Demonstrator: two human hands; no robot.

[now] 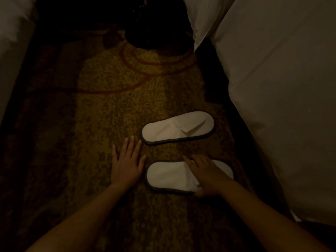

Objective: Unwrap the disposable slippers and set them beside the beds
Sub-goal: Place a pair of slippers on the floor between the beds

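Two white disposable slippers with dark edging lie side by side on the patterned carpet, toes toward the bed on the right. The far slipper (pixel 177 128) lies free, its flattened upper creased. My right hand (pixel 206 174) rests on the upper of the near slipper (pixel 168 176), thumb at its near edge, fingers over the top. My left hand (pixel 127 163) lies flat on the carpet with fingers spread, just left of both slippers' heels, touching neither. No wrapper is in sight.
A bed with white linen (pixel 283 99) fills the right side, its edge close to the slippers' toes. A second white bed (pixel 12 33) runs along the left. A dark object (pixel 154 24) stands at the far end of the dim carpeted aisle (pixel 101 99).
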